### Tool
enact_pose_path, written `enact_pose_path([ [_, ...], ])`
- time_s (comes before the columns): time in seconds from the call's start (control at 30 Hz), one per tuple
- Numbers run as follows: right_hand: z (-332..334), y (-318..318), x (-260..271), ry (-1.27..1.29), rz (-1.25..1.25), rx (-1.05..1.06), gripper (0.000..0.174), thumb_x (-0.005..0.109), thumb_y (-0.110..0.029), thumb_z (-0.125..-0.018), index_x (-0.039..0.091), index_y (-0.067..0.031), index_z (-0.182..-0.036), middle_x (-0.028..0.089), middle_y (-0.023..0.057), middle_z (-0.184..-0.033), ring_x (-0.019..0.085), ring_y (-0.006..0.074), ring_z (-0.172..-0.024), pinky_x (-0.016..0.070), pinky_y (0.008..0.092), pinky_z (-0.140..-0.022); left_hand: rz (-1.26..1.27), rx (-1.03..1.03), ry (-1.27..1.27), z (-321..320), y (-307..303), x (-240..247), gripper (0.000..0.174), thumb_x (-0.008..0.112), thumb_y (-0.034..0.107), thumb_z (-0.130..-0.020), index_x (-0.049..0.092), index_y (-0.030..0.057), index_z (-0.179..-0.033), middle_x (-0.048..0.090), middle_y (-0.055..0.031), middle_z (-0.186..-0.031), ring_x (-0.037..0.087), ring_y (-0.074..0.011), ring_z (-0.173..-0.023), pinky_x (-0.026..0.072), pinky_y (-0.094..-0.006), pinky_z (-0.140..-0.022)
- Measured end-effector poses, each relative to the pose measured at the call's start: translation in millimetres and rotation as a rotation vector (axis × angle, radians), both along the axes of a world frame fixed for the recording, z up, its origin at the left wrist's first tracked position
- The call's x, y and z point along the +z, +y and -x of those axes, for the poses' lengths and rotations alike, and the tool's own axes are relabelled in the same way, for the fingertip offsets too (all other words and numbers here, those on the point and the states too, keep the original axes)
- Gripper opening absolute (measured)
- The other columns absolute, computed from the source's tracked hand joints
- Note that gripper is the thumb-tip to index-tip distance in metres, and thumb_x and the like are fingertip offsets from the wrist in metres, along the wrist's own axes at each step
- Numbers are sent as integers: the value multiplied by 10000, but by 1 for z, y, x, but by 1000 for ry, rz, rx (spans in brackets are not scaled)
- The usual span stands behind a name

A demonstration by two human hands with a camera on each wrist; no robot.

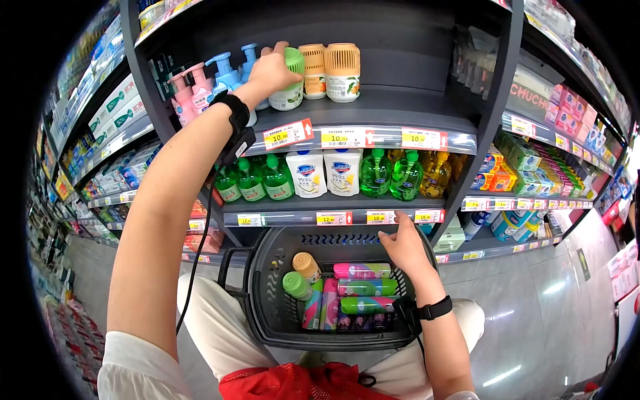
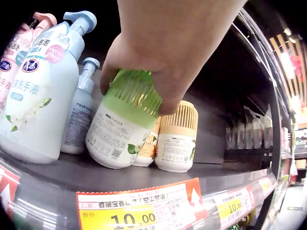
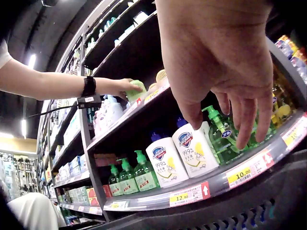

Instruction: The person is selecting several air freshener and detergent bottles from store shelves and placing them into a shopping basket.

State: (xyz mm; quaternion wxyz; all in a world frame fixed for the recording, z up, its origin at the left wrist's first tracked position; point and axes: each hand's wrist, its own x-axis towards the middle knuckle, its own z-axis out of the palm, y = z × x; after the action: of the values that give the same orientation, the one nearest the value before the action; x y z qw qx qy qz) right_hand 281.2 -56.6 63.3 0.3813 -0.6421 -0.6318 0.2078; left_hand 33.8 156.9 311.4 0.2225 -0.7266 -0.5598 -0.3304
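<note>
My left hand grips an air freshener with a slotted green top and white body from above. It tilts slightly at the front of the upper shelf, beside two orange-topped air fresheners. To its left stand blue pump bottles and pink ones. My right hand hangs over the right rear rim of a black basket, its fingers loosely spread and holding nothing. Inside the basket are a green-topped jar, an orange-topped jar and several pink and green cylinders.
The lower shelf holds green pump bottles, white pouches and yellow bottles. Price tags line the shelf edges. Dark uprights frame the bay, and the basket sits between the person's knees.
</note>
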Motion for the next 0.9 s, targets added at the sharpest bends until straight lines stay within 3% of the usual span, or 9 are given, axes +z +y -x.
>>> enact_pose_path([
  [0.27, 1, -1, -7, -16, 6, 2, 619, 656, -172, -764, 352, 53, -1254, 470, 285, -1198, 505, 416, -1070, 441, 440, -874, -180, -218, -16, 9, -32, -7, 742, 756, 278, -618, 422, 49, -1239, 520, -227, -1116, 541, -358, -1036, 462, -395, -879],
  [0.4, 6, -2, -3, 32, -110, 23, 614, 650, -163, -775, 342, 43, -1266, 486, 260, -1189, 567, 361, -993, 469, 410, -822, -420, -375, -33, 10, -53, 4, 711, 753, 271, -646, 423, 30, -1228, 527, -201, -1116, 538, -334, -1047, 441, -373, -905],
  [0.47, 12, -3, 4, 84, -151, 33, 611, 645, -161, -785, 337, 39, -1273, 494, 246, -1186, 591, 329, -963, 481, 392, -799, -409, -418, -70, 7, -69, 8, 697, 752, 275, -674, 419, 27, -1233, 548, -186, -1103, 562, -283, -1021, 453, -355, -887],
  [0.53, 17, -2, 7, 319, -197, 108, 598, 629, -156, -809, 324, 35, -1287, 510, 218, -1182, 619, 255, -904, 494, 349, -755, -178, -536, -294, 1, -89, 7, 677, 747, 280, -699, 423, 23, -1234, 573, -161, -1080, 579, -227, -985, 463, -334, -865],
  [0.6, 24, -8, 19, 437, -117, 179, 602, 591, -200, -857, 283, 21, -1324, 465, 202, -1253, 589, 239, -994, 489, 345, -803, 6, -580, -414, -9, -114, -2, 622, 724, 301, -732, 459, 22, -1220, 586, -129, -1054, 577, -175, -938, 461, -292, -827],
  [0.67, 33, -17, 30, 1135, -43, 436, 628, 551, -273, -893, 233, -2, -1363, 377, 193, -1340, 521, 267, -1111, 461, 384, -883, 176, -678, -491, -17, -133, -19, 599, 700, 319, -750, 467, 28, -1219, 585, -113, -1043, 572, -168, -930, 452, -285, -826],
  [0.7, 32, -21, 32, 1230, -36, 573, 673, 515, -349, -909, 178, -24, -1392, 300, 183, -1392, 430, 298, -1209, 420, 434, -945, 349, -783, -579, -24, -152, -25, 711, 745, 331, -720, 413, -49, -1221, 574, -160, -1081, 578, -194, -980, 475, -298, -839],
  [0.83, 38, -29, 33, 1331, -8, 740, 846, 536, -604, -795, 207, -112, -1400, 329, 109, -1405, 379, 316, -1257, 342, 565, -987, 599, -918, -578, -35, -179, -62, 658, 745, 283, -731, 418, 14, -1235, 581, -122, -1094, 570, -172, -983, 456, -307, -859],
  [0.9, 38, -34, 33, 1393, 55, 799, 874, 628, -553, -753, 236, -88, -1381, 397, 144, -1350, 437, 314, -1212, 402, 539, -950, 718, -981, -565, -42, -190, -72, 607, 738, 268, -740, 436, 44, -1216, 579, -120, -1093, 558, -164, -986, 447, -309, -870],
])
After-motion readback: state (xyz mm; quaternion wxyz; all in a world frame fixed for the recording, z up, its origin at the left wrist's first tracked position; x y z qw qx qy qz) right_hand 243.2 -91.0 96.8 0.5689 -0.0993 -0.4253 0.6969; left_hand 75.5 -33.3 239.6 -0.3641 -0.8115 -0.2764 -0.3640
